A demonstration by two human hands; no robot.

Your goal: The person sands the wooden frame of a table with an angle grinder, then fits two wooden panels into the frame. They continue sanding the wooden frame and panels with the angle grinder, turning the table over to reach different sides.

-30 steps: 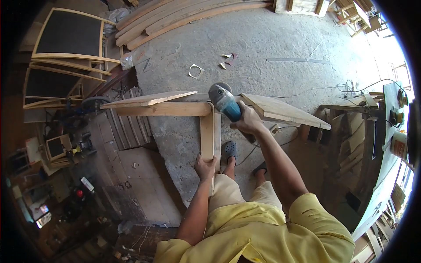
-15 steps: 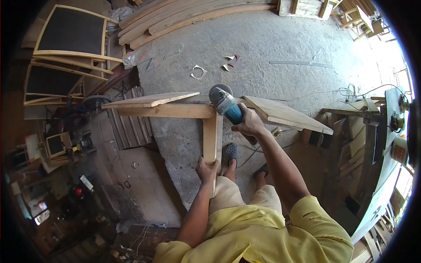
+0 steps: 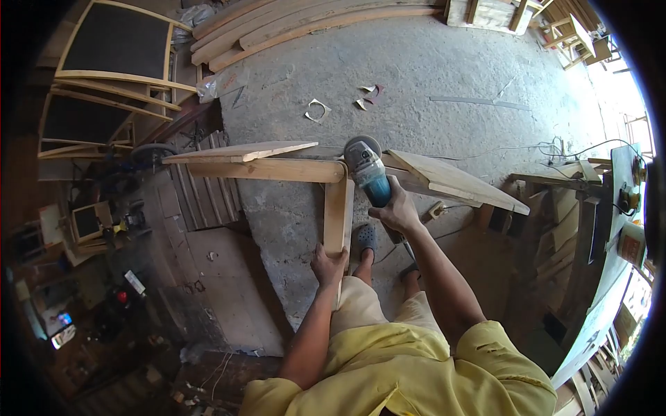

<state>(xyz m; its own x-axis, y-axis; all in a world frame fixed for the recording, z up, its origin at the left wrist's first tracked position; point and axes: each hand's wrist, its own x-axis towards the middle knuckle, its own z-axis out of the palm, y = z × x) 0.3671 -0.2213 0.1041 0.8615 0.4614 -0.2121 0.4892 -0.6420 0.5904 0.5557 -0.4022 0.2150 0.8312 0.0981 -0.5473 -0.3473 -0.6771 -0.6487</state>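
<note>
My right hand [image 3: 399,209] grips a blue-green angle grinder [image 3: 371,175], its round disc pointing away from me. The disc end overlaps the corner where two timber pieces meet. My left hand [image 3: 328,265] is wrapped round the near part of a wooden frame leg [image 3: 335,218], which runs from my lap to that corner. A horizontal wooden rail [image 3: 270,170] joins it and extends to the left. Wooden boards lie behind, one plank [image 3: 243,151] at the left and another board [image 3: 454,182] at the right of the grinder.
Long planks [image 3: 312,26] are stacked at the back. Paper scraps [image 3: 318,111] and a metal strip [image 3: 479,103] lie on the concrete floor. Dark-panelled frames [image 3: 114,41] lean at the left. A workbench [image 3: 590,191] stands at the right, with a cable [image 3: 479,157] trailing across the floor.
The grinder in my right hand has shifted slightly right of the frame corner, showing the corner's rounded end more. My left hand keeps its hold on the leg.
</note>
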